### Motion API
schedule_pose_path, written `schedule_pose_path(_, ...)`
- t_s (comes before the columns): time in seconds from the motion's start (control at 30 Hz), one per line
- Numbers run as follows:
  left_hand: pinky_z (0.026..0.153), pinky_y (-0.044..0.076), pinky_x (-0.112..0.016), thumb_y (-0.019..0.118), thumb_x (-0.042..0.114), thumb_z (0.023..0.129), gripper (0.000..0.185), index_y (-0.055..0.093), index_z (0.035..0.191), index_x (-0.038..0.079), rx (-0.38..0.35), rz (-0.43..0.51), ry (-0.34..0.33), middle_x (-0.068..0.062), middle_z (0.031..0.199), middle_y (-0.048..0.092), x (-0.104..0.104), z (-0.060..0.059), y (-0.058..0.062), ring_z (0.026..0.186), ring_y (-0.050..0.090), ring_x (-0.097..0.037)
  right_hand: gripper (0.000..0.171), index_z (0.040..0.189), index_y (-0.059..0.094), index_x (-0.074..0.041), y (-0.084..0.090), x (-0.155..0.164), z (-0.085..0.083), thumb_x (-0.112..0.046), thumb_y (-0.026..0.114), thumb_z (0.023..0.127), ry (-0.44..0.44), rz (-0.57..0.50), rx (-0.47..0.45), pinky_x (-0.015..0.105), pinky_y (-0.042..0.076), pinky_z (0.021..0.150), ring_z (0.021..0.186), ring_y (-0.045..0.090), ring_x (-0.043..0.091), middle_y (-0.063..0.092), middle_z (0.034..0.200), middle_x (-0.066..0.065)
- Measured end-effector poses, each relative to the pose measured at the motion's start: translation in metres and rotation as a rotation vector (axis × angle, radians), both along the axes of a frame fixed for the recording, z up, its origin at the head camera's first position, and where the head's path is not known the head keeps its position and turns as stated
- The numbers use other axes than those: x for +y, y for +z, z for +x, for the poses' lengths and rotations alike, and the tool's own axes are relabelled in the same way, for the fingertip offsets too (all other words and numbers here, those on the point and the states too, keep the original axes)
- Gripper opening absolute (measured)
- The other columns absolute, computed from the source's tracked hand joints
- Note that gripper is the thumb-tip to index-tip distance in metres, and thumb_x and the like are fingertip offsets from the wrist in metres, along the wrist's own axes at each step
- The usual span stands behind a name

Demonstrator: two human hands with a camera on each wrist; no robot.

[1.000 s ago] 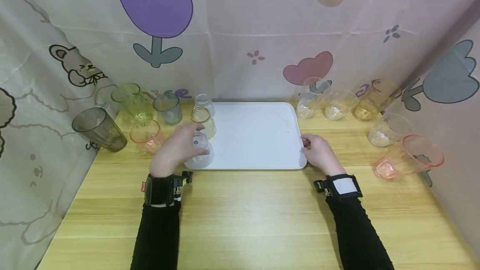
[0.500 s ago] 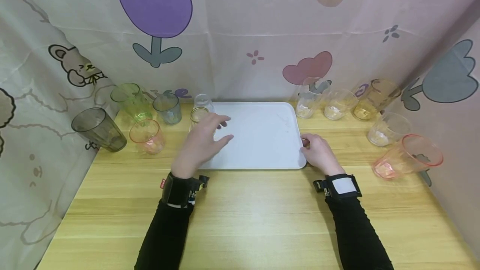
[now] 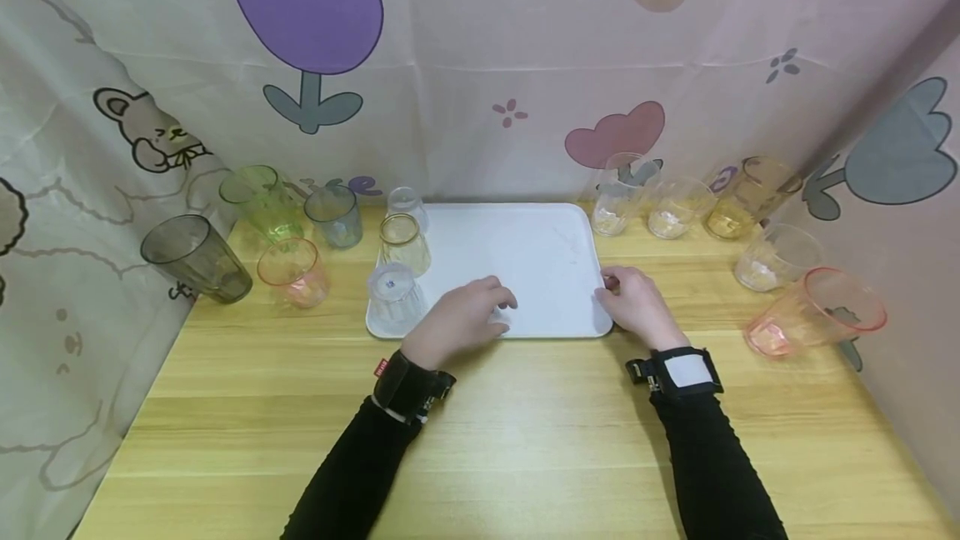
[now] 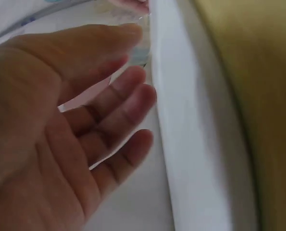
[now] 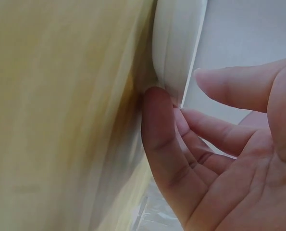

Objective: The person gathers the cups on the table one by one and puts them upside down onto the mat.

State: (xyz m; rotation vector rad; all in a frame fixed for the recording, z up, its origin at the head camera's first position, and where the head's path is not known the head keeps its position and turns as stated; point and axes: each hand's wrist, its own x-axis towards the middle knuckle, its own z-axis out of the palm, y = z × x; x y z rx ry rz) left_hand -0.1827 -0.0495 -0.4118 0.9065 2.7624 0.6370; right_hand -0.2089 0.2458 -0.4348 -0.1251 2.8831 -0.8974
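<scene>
A white rectangular tray (image 3: 517, 257) lies on the table, with three see-through glasses in a row along its left side. The front glass (image 3: 395, 297) is clear and stands upside down. Behind it come a yellowish glass (image 3: 405, 247) and a small clear glass (image 3: 408, 205). My left hand (image 3: 461, 315) is over the tray's front edge, right of the front glass, fingers loosely bent and holding nothing. At the tray's right edge, my right hand (image 3: 637, 302) grips the rim, its fingers (image 5: 157, 120) against the outer side and the thumb over the inner side.
Left of the tray stand a dark grey tumbler (image 3: 198, 261), a green glass (image 3: 262, 202), a blue-grey glass (image 3: 335, 217) and a pink glass (image 3: 294, 273). On the right are several clear glasses, a yellow glass (image 3: 738, 207) and a tall pink glass (image 3: 810, 315). A printed curtain (image 3: 465, 107) hangs behind.
My left hand has let go of the front clear glass and moved right, over the tray's front part. The glass stays on the tray. My right hand keeps its place at the rim.
</scene>
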Motion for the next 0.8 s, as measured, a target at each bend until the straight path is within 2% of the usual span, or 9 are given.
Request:
schedule_pose_path(0.17,0.094,0.056,-0.035,0.075,0.012,0.093,0.031,0.072,0.123,0.013,-0.046,-0.066,-0.033,-0.002,0.117,0.065,0.006,0.002,-0.008,0.107,0.063,-0.018,0.049,0.143,0.050,0.014,0.001,0.001,0.000,-0.013,0.060,0.102,-0.015,-0.039,0.048,0.054,0.054,0.090,0.107,0.063,0.042,0.060,0.124,0.031)
schedule_pose_path(0.33,0.094,0.056,-0.035,0.074,0.010,0.093,0.026,0.074,0.119,0.014,-0.070,-0.076,-0.024,0.000,0.114,0.065,0.007,0.002,-0.015,0.105,0.063,-0.016,0.050,0.144,0.050,0.010,0.002,0.002,-0.001,-0.013,0.063,0.102,-0.068,-0.149,0.203,0.054,0.057,0.086,0.105,0.066,0.044,0.058,0.126,0.029)
schedule_pose_path(0.43,0.091,0.056,-0.033,0.073,0.009,0.094,0.020,0.075,0.113,0.015,-0.086,-0.055,-0.022,0.002,0.110,0.065,0.007,0.002,-0.017,0.101,0.063,-0.015,0.050,0.144,0.052,0.007,0.001,0.002,-0.003,-0.013,0.064,0.100,-0.132,-0.229,0.303,0.040,0.057,0.084,0.106,0.065,0.042,0.058,0.127,0.026)
schedule_pose_path(0.5,0.089,0.056,-0.032,0.071,0.007,0.095,0.017,0.076,0.109,0.015,-0.096,-0.042,-0.024,0.003,0.107,0.066,0.007,0.002,-0.017,0.099,0.063,-0.014,0.052,0.146,0.049,0.006,0.000,0.003,-0.004,-0.015,0.064,0.100,-0.176,-0.282,0.337,0.038,0.055,0.088,0.110,0.063,0.042,0.056,0.130,0.024)
schedule_pose_path(0.6,0.089,0.056,-0.032,0.069,0.006,0.096,0.016,0.076,0.107,0.014,-0.112,-0.039,-0.019,0.003,0.106,0.068,0.008,0.002,-0.016,0.099,0.064,-0.014,0.060,0.152,0.041,0.003,0.002,0.004,-0.008,-0.021,0.064,0.101,-0.239,-0.363,0.331,0.040,0.053,0.096,0.121,0.059,0.039,0.052,0.139,0.022)
schedule_pose_path(0.67,0.089,0.056,-0.032,0.069,0.006,0.096,0.016,0.076,0.107,0.014,-0.116,-0.046,-0.016,0.003,0.105,0.069,0.009,0.001,-0.016,0.099,0.064,-0.014,0.067,0.157,0.034,0.001,0.003,0.005,-0.012,-0.024,0.064,0.102,-0.274,-0.428,0.303,0.050,0.049,0.103,0.129,0.053,0.040,0.047,0.147,0.021)
schedule_pose_path(0.8,0.089,0.056,-0.032,0.069,0.007,0.096,0.015,0.076,0.106,0.016,-0.124,-0.049,-0.016,0.003,0.105,0.068,0.010,0.001,-0.018,0.098,0.063,-0.013,0.080,0.163,0.020,-0.002,0.003,0.010,-0.023,-0.026,0.065,0.101,-0.349,-0.532,0.239,0.052,0.042,0.113,0.142,0.041,0.040,0.036,0.161,0.019)
